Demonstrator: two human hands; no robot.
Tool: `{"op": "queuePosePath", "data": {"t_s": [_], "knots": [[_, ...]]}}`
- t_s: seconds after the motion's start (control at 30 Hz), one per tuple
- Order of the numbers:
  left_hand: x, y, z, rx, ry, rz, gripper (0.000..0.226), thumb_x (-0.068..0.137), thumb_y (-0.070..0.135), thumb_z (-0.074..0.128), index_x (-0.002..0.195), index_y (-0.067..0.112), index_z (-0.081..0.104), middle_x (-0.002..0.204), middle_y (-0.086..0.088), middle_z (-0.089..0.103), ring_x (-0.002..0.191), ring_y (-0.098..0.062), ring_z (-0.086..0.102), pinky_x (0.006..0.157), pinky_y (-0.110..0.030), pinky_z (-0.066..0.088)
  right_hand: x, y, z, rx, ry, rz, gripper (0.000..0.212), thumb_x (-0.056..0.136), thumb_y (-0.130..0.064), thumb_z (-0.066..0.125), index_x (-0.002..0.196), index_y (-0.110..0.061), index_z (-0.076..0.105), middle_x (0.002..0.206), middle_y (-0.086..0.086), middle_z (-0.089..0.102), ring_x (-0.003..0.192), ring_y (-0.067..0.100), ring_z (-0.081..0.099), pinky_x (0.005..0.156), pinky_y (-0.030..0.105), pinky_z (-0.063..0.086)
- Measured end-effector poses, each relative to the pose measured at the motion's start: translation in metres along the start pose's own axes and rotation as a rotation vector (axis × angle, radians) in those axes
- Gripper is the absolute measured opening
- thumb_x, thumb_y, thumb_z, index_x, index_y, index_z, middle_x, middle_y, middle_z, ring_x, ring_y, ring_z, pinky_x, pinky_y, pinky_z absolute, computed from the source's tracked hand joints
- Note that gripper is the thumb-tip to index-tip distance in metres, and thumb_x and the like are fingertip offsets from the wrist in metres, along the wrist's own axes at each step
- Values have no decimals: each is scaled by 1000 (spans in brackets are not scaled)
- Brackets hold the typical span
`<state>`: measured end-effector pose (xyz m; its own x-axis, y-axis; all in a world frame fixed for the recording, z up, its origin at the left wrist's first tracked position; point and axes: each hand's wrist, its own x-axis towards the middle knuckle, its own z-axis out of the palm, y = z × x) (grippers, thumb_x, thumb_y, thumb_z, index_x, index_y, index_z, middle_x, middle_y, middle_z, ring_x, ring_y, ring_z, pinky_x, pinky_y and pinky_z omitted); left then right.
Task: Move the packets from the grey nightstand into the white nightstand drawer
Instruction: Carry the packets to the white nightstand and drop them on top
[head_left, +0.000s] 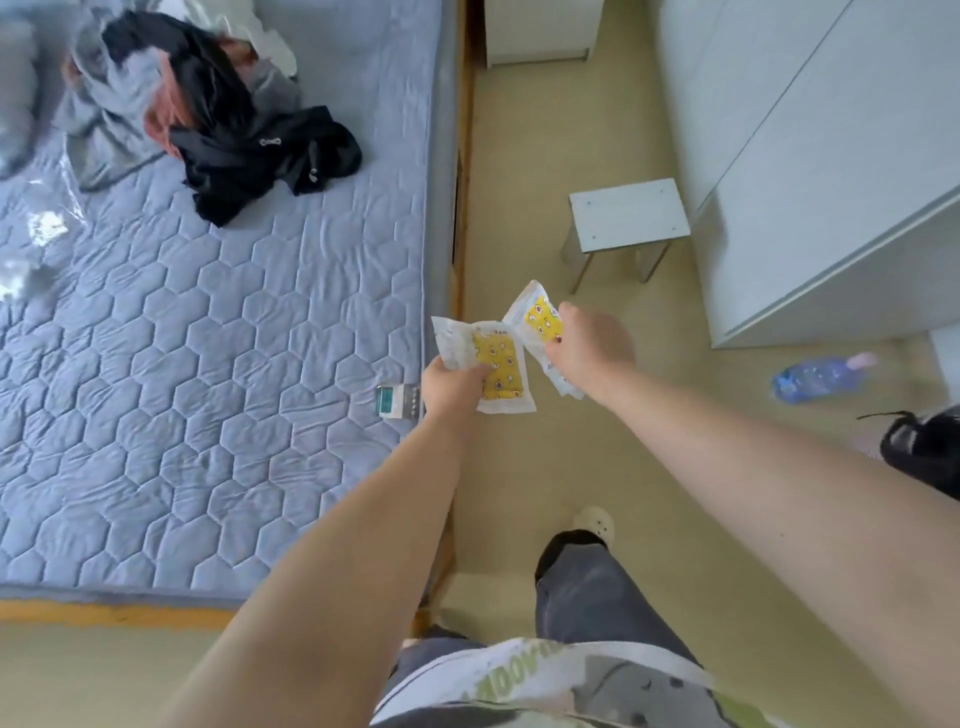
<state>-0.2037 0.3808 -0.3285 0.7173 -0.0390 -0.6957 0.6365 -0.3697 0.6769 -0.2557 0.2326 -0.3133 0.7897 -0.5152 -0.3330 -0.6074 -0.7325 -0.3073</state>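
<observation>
Since each packet looks like a thin white plastic pouch with a flat yellow printed pad sealed inside, expect it to be very light, soft enough to bend and crinkle, and a little slick on the film. The risk is it sliding out, not breaking. The left packet is held in your left grip, which pinches its near left corner with the thumb over the face, so most of the pouch hangs free and can flap. Taking it further in, over the padded middle, would steady it. The right packet is in your right grip, whose fingers curl round its middle with an end sticking out on either side. That is the surer hold of the two. Both packets are in the air, close together over the floor of the aisle; whether their corners touch you cannot tell from this view. Just beside your left grip a small box lies near the edge of the bed, which carries a heap of clothes farther off. Ahead stand a white stool and, at the far end of the aisle, a white unit that may be the white nightstand. No drawer shows. A blue bottle lies on the floor to your right, near the tall white cabinet.
</observation>
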Motion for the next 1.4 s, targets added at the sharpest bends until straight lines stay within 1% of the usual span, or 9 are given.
{"op": "queuePosePath", "data": {"t_s": [0.17,0.43,0.5,0.67,0.87,0.97,1.03,1.2,1.4], "knots": [[4,44,51,47,26,80,23,80,5,66,75,25,54,76,5,60,73,-15,60,62,-25,50,43,38,-34,85,6,-26,12,87,-17,49,80,-13,41,73,3,48,70,29,48,49,29,27],[57,112,62,-71,79,102,20,80,4,68,88,20,60,84,4,65,81,-18,66,75,-34,56,135,15,-86,33,60,-147,23,88,-24,48,71,-14,35,63,0,42,65,28,45,49,28,26],[80,138,62,-88,80,111,21,81,4,68,96,18,61,87,3,66,82,-17,66,70,-31,55,167,1,-101,34,70,-152,27,88,-26,48,69,-15,34,63,-1,40,65,27,43,49,28,25],[164,241,67,-74,58,162,22,83,5,66,101,16,56,84,4,61,73,-12,60,54,-20,46,276,-40,-136,43,131,-157,28,88,-20,50,67,-16,32,62,-2,40,64,27,42,46,28,22],[258,378,71,46,-23,220,21,83,7,64,100,17,56,79,7,59,67,-5,56,51,-18,43,406,-89,-191,28,191,-90,28,86,-17,49,65,-17,30,61,-1,41,62,27,43,47,29,23],[297,434,79,120,-43,232,22,83,10,66,100,19,55,83,4,60,73,-11,60,61,-22,49,455,-97,-213,12,210,-60,29,85,-14,48,64,-17,29,60,-1,40,60,25,40,46,29,23],[320,464,92,140,-62,234,24,82,9,67,103,17,57,90,0,62,82,-18,62,69,-28,51,486,-97,-226,8,204,-31,27,84,-13,49,65,-17,30,60,-1,41,60,26,42,48,29,25],[375,531,139,88,-131,247,23,83,5,66,102,15,58,83,4,62,73,-11,60,57,-20,46,572,-84,-256,3,209,6,25,83,-14,51,67,-17,32,61,-1,43,62,28,45,50,28,29],[466,632,219,98,-126,241,28,83,9,69,106,17,56,99,-1,63,90,-20,63,71,-28,52,715,-58,-302,46,223,13,27,84,-19,51,65,-17,31,61,0,43,61,27,45,50,28,28]]}}
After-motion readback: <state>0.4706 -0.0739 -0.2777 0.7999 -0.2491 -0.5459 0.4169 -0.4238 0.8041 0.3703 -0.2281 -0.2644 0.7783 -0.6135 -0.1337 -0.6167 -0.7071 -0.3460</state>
